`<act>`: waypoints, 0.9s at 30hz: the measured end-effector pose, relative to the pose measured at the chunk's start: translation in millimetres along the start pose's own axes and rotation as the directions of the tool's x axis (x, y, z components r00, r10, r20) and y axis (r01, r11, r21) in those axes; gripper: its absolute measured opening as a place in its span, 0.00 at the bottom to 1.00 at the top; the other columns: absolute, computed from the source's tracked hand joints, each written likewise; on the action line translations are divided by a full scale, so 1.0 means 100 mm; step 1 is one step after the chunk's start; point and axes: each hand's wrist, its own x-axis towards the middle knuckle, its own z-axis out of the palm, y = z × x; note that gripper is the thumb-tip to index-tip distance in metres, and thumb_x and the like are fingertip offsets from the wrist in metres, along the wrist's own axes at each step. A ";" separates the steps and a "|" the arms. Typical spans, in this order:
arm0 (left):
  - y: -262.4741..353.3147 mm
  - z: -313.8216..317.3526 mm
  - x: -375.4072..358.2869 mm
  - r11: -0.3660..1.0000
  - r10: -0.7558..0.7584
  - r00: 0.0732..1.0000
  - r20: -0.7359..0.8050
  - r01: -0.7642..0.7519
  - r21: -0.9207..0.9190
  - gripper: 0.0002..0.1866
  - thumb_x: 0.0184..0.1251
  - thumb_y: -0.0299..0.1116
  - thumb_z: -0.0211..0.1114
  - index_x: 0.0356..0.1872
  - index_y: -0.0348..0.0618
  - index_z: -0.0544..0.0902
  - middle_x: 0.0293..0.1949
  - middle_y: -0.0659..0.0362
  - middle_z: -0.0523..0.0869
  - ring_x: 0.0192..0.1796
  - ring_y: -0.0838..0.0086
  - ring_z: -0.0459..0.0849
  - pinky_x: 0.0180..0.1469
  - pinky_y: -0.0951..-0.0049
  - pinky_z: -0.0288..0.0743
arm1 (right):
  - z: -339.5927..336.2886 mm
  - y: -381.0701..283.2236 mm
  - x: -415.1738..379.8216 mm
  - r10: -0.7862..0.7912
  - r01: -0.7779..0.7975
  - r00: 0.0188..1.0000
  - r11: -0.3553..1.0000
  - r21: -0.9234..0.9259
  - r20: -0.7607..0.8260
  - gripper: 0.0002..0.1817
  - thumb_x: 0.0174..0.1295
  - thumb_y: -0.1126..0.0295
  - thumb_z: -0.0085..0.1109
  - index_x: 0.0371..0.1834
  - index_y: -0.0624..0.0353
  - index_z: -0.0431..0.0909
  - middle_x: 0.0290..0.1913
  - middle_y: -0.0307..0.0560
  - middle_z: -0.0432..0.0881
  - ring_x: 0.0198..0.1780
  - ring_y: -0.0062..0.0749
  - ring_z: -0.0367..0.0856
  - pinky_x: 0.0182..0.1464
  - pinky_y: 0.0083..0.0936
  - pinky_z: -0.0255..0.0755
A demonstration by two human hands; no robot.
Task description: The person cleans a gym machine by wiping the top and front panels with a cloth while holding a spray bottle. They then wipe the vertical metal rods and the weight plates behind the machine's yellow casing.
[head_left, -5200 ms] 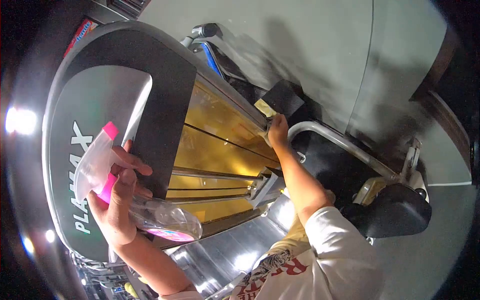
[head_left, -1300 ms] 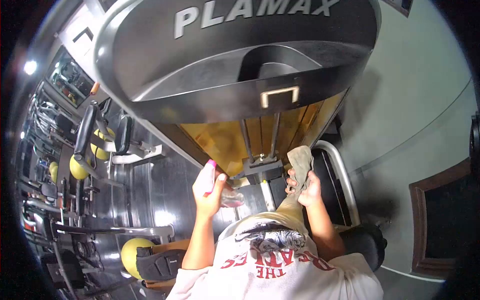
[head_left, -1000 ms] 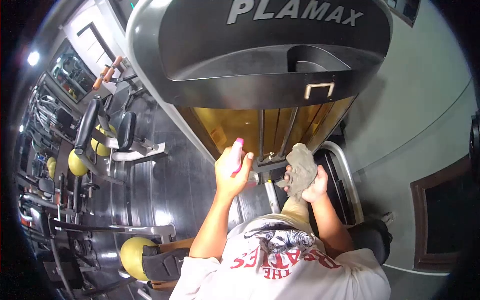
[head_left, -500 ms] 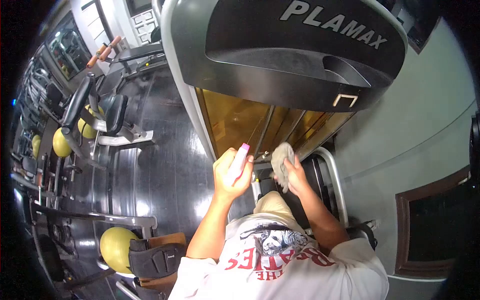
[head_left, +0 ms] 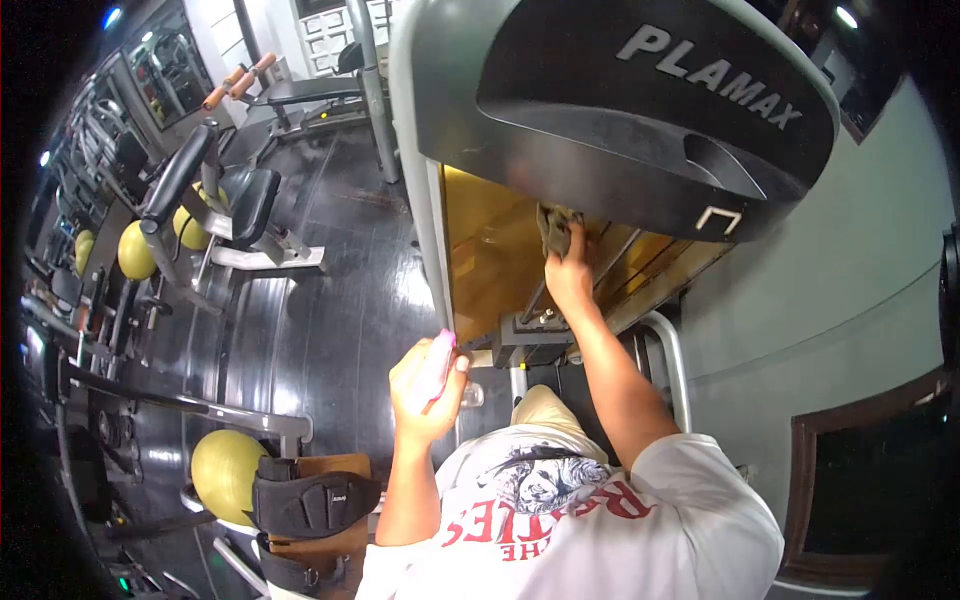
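Observation:
My left hand [head_left: 427, 390] is closed around a small white bottle [head_left: 437, 365] with a pink top, held upright left of the machine's lower corner. My right hand [head_left: 571, 270] reaches up and grips a grey-brown cloth [head_left: 556, 228], which lies against the yellowish clear panel [head_left: 490, 245] just under the dark PLAMAX cover [head_left: 640, 130]. Some of the fingers of this hand are hidden by the cloth.
A padded bench machine [head_left: 250, 205] stands at the left with yellow balls beside it. Nearer, another yellow ball [head_left: 228, 477] sits by a black padded belt [head_left: 315, 500]. A curved grey rail [head_left: 672, 365] and the wall [head_left: 800, 270] are at the right.
My right hand has moved up with the cloth, from in front of the machine to its panel. My left hand has gone down and left with the bottle. The view has shifted slightly.

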 end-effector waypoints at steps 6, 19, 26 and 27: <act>0.10 -0.25 -0.32 0.985 -0.166 0.984 -0.061 0.169 0.045 0.02 0.68 0.19 0.65 0.38 0.32 0.82 0.30 0.55 0.83 0.27 0.73 0.85 0.29 0.73 0.80 | -0.05 0.16 0.13 -0.120 0.199 0.902 0.968 0.151 -0.415 0.28 0.65 0.77 0.56 0.69 0.70 0.64 0.60 0.72 0.78 0.61 0.66 0.77 0.65 0.47 0.71; 0.06 -0.06 -0.31 0.981 -0.185 0.983 0.010 0.186 -0.060 0.15 0.63 0.16 0.68 0.51 0.33 0.84 0.30 0.54 0.83 0.27 0.71 0.84 0.30 0.72 0.77 | 0.25 0.69 0.12 0.095 -0.100 0.992 0.993 -0.062 -0.083 0.37 0.74 0.53 0.55 0.74 0.71 0.58 0.69 0.77 0.69 0.70 0.70 0.68 0.70 0.50 0.64; 0.08 -0.03 -0.32 0.992 -0.120 0.989 0.081 0.116 0.049 0.14 0.61 0.17 0.69 0.48 0.36 0.84 0.29 0.55 0.84 0.28 0.68 0.84 0.32 0.69 0.77 | -0.46 -0.04 0.54 0.132 -0.125 0.989 0.987 0.101 -0.070 0.29 0.71 0.59 0.59 0.68 0.67 0.69 0.66 0.71 0.74 0.67 0.65 0.73 0.67 0.49 0.67; 0.11 -0.01 -0.31 0.992 -0.120 0.990 0.073 0.117 0.051 0.13 0.62 0.17 0.69 0.47 0.36 0.84 0.29 0.55 0.84 0.27 0.68 0.84 0.32 0.70 0.77 | -0.50 -0.02 0.70 -0.093 0.095 0.988 0.995 0.012 -0.123 0.27 0.71 0.59 0.60 0.66 0.66 0.71 0.65 0.69 0.75 0.66 0.64 0.74 0.66 0.48 0.68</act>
